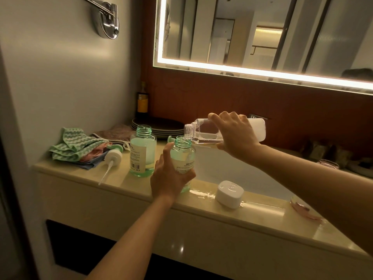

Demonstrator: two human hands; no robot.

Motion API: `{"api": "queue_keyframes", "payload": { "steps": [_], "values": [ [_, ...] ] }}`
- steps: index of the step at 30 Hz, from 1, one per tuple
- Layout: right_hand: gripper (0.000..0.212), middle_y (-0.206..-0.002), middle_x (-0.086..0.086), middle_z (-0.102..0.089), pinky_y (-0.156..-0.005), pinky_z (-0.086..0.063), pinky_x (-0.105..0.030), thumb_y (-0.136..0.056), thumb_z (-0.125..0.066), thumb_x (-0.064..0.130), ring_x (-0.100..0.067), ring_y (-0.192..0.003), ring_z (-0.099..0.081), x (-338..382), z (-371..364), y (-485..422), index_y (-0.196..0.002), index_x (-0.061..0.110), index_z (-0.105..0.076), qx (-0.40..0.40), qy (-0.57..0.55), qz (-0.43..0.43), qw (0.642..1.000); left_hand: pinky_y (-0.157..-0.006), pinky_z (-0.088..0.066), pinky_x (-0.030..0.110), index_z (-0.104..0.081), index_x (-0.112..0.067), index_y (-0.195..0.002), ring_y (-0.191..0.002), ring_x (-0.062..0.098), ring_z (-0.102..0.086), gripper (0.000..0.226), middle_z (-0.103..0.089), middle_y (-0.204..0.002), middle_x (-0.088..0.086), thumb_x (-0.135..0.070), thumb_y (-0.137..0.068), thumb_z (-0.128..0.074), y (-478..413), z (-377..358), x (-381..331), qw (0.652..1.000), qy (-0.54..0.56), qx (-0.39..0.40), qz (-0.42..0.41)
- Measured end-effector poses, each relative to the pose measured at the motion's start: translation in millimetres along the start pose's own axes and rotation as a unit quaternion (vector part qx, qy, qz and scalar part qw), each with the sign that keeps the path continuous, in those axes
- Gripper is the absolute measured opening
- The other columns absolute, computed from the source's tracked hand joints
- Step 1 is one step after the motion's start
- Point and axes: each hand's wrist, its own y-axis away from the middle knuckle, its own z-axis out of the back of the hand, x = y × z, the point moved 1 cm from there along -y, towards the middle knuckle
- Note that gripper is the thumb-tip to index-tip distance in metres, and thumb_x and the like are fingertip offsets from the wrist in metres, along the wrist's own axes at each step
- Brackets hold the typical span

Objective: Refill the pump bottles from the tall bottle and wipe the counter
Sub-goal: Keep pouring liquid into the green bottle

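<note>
My right hand (235, 136) grips the tall clear bottle (203, 132), tipped almost level with its open neck over the mouth of a green pump bottle (184, 156). Clear liquid runs from one into the other. My left hand (168, 176) holds that green bottle upright on the cream counter (121, 184). A second open green bottle (142, 156) stands just to its left. A white pump head (112, 158) with its long tube lies on the counter beside it. The tall bottle's white cap (229, 194) lies to the right next to a wet patch (201, 194).
Folded cloths (78, 146), green, pink and blue, are piled at the counter's left end. Dark plates (161, 126) are stacked behind the bottles, with a dark bottle (142, 102) in the corner. The white basin (232, 174) lies under my right arm. A pink object (302, 209) rests at the right edge.
</note>
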Motion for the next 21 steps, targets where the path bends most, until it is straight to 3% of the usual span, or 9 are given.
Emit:
{"api": "queue_keyframes", "payload": {
  "steps": [21],
  "values": [
    [0.068,-0.124,-0.009,-0.050,-0.094,-0.036,-0.039,-0.079,-0.068,0.025,-0.027,-0.111,-0.047,-0.4,-1.3,-1.1,-0.136,0.020,-0.032,-0.007,0.002,0.001,1.000,-0.080,-0.048,0.037,-0.020,-0.025,-0.138,-0.113,0.025,-0.050,0.094,-0.049,-0.130,0.006,-0.040,-0.065,-0.077,0.2,0.1,0.5,1.000,0.000,0.004,0.002]
  ]
}}
